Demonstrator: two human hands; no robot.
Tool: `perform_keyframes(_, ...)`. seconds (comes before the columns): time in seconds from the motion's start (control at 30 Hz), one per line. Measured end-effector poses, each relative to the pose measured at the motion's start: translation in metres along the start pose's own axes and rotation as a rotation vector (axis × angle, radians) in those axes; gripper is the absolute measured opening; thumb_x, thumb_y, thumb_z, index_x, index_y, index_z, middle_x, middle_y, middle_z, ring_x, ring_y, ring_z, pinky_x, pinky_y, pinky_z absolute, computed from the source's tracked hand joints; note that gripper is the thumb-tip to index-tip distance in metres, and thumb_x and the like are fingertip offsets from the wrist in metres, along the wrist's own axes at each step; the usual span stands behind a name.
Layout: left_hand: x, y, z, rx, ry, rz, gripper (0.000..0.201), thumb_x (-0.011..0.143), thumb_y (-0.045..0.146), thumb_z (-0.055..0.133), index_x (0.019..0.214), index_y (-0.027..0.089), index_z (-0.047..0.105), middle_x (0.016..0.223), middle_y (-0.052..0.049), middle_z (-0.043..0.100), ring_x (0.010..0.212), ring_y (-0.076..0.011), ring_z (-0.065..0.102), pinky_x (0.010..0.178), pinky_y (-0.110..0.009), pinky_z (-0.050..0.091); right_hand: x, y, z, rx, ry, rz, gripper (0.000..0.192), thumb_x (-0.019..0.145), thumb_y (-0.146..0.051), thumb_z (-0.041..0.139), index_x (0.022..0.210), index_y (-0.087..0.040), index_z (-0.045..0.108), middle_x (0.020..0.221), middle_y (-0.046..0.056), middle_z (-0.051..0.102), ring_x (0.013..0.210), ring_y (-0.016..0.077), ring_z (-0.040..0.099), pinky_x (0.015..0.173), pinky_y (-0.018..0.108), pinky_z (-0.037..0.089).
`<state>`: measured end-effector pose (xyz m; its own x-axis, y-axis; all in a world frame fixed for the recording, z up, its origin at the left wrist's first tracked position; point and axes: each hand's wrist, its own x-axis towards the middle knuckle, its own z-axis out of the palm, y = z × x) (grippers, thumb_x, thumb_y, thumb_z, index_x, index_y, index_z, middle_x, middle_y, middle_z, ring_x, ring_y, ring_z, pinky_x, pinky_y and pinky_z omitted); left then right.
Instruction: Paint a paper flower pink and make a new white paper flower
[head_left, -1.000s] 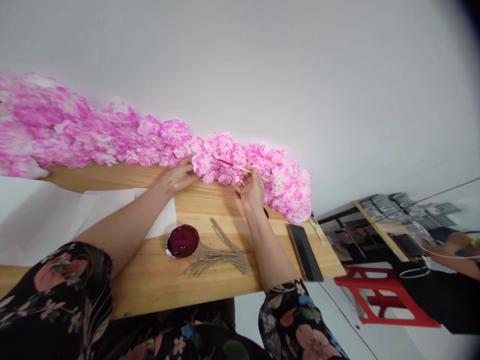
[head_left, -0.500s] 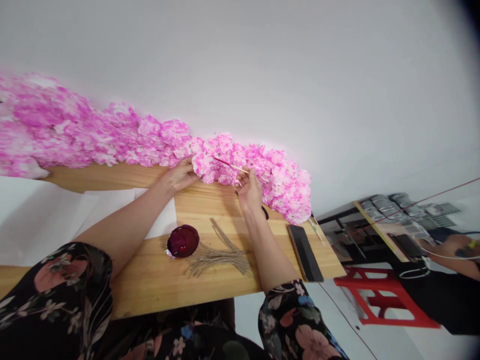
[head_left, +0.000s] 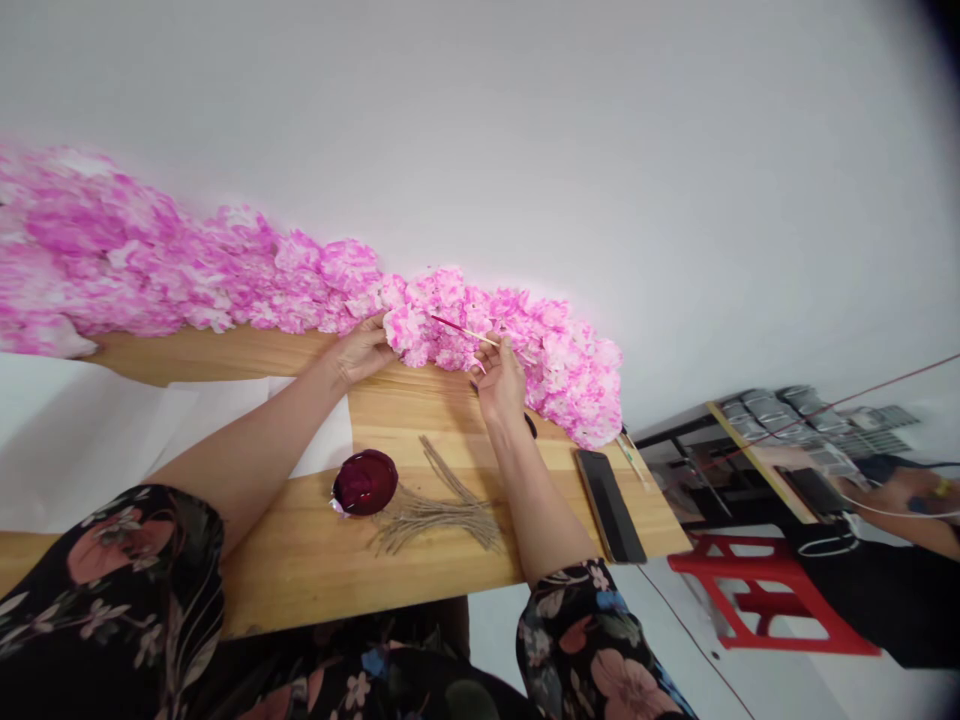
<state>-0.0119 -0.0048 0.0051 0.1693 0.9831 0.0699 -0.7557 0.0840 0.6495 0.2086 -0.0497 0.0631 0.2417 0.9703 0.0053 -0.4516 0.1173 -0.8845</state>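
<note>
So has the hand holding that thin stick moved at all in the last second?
Hardly. The right hand holds the thin stick at the same spot on the pink flowers, just as far above the bowl of dark red dye.

Matt wooden table, papery flowers

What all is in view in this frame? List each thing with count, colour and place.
paper flowers: a long heap, pink and white, along the table's far edge by the wall
thin stick: one, pale with a red tip, over the flowers
table: one, light wood
dish: one, dark red, mid table
twine bundle: one, tan, right of the dish
phone: one, black, at the table's right end
white sheet: one, on the table's left part
stool: one, red, on the floor at right
another person's arm: far right
left hand: on a flower
right hand: pinching the stick
</note>
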Motion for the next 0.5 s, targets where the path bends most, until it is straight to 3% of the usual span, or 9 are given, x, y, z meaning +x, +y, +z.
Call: perform_keyframes(0.5,0.0004,-0.0006,0.0013,0.0,-0.005,0.008,0.031,0.07,-0.007,0.078,0.089,0.018,0.081,0.088,-0.004,0.081,0.089,-0.0209,0.078,0.093,-0.035,0.063,-0.0019,-0.0006,0.0022,-0.019,-0.002,0.011,0.021,0.096,-0.044,0.074,0.092,-0.023,0.073,0.078,-0.004,0.072,0.069,0.0098,0.064,0.059,0.02,0.046)
